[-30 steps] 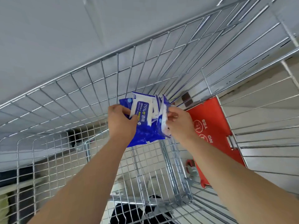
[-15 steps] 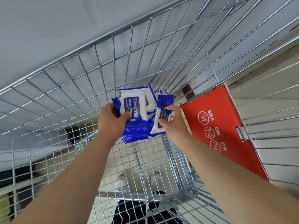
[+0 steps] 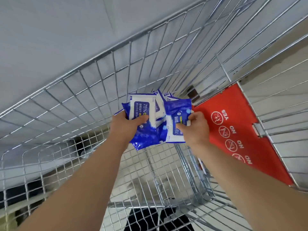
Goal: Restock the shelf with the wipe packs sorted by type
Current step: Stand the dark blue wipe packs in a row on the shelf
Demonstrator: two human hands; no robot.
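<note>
I look down into a wire cart. Both of my hands are inside it, up near the cart's far corner.

My left hand grips a bunch of blue and white wipe packs. Its thumb lies across the front of the top pack, which says 75% on its label. My right hand pinches one more pack by its side. That pack touches the bunch and partly covers it. More pack corners poke out behind the bunch, toward the cart's far corner. I cannot tell if a hand holds those or if they lean on the wire.

A red flap lies on the right side of the cart, just beside my right hand. It has one YES sign and some NO signs in white.

The cart's wire walls stand close around both hands. Through the cart's wire bottom I see a pale floor. Near the cart's close end there are two dark shapes under the wire. I cannot tell what they are.
</note>
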